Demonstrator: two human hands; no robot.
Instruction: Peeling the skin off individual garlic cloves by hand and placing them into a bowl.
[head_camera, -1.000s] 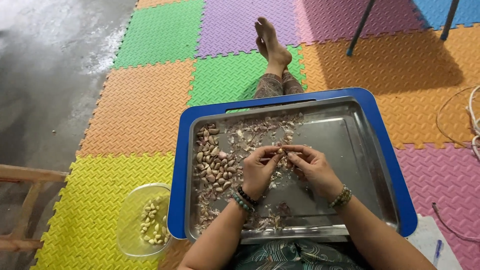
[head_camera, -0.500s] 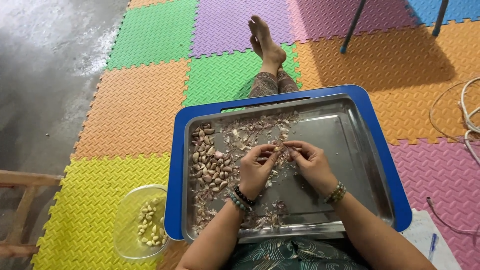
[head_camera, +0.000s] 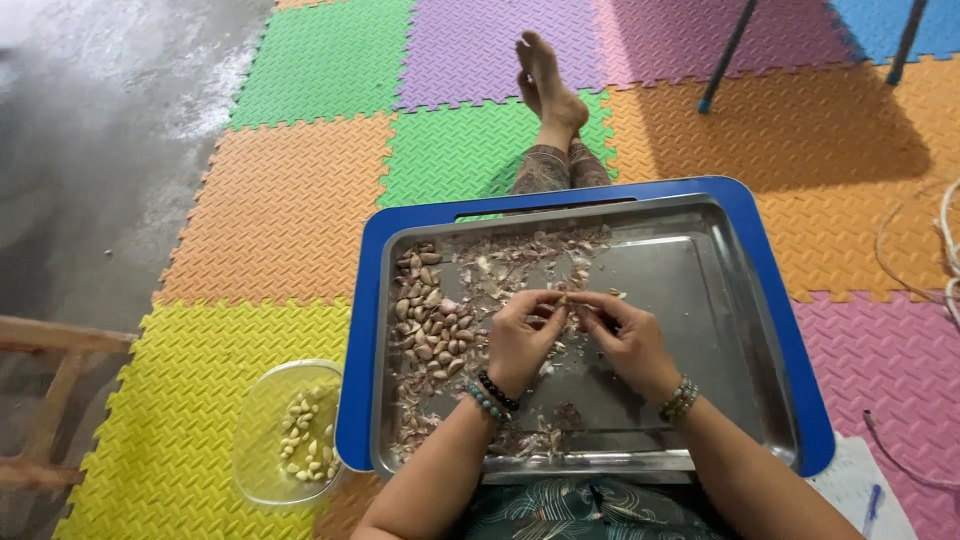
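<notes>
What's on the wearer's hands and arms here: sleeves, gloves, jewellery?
No gloves and no sleeves in view: both forearms are uncovered. The left hand has two beaded bracelets at the wrist, one dark, one teal. The right hand has a beaded bracelet of mixed greenish and brown beads. Rings: too small to tell.

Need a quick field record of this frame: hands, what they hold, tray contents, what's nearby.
left hand: over the tray, fingertips pinching a small garlic clove
right hand: fingertips meet the left hand's at the same clove
metal tray: on the lap, resting on a blue tray
unpeeled cloves: piled in the tray's left part
papery skins: scattered near the far rim and centre
clear bowl: on the yellow mat left of the trays, holds peeled cloves
floor: coloured foam mats
</notes>
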